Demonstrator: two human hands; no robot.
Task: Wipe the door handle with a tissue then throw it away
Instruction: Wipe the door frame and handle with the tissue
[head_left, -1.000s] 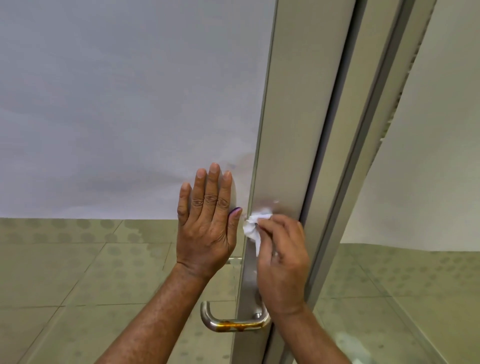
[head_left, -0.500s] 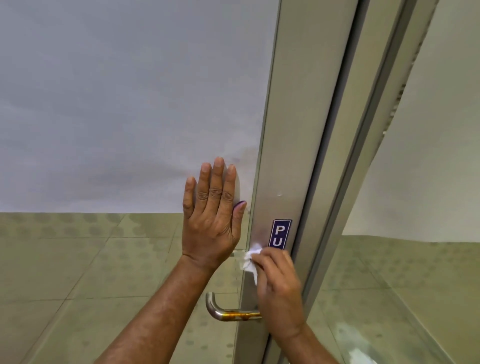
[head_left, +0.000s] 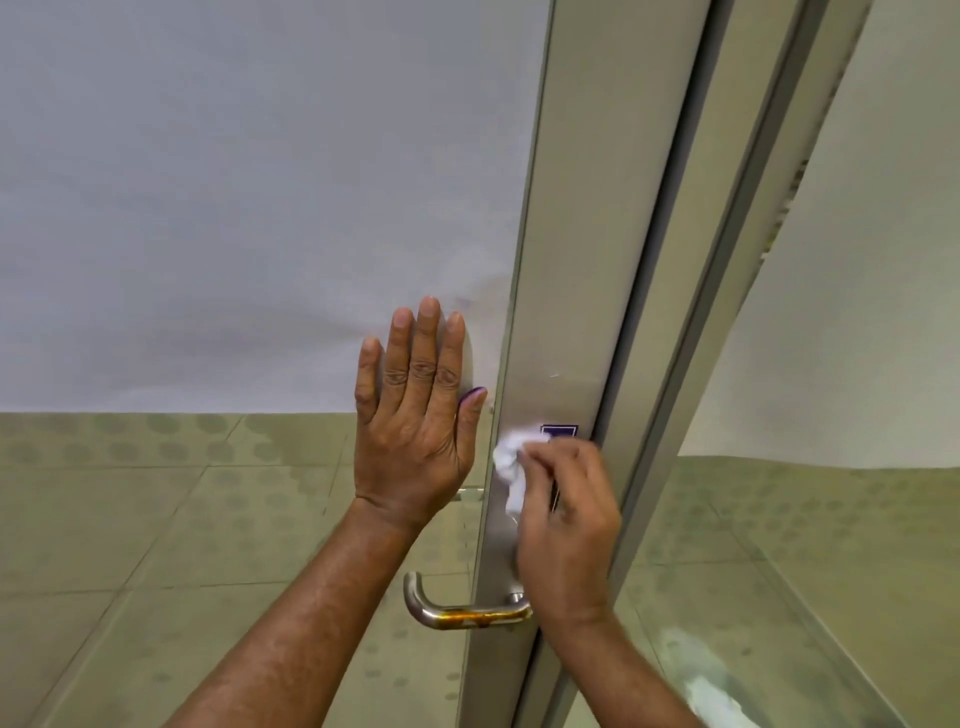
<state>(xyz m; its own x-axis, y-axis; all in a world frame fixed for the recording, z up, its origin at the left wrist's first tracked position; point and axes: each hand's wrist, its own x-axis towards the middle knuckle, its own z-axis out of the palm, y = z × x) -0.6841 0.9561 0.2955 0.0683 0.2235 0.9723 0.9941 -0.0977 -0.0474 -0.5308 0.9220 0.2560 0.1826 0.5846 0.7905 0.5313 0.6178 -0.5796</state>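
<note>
Tissue (head_left: 509, 462) pinched; sticker (head_left: 560, 431) half-hidden

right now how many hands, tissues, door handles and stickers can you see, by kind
hands: 2, left hand flat on the glass, right hand holding the tissue
tissues: 1, tissue
door handles: 1, door handle
stickers: 1, sticker, mostly hidden
total: 5

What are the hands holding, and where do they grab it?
The right hand pinches a crumpled white tissue by its right edge, pressed against the metal door frame. The left hand lies flat on the glass, holding nothing.
</note>
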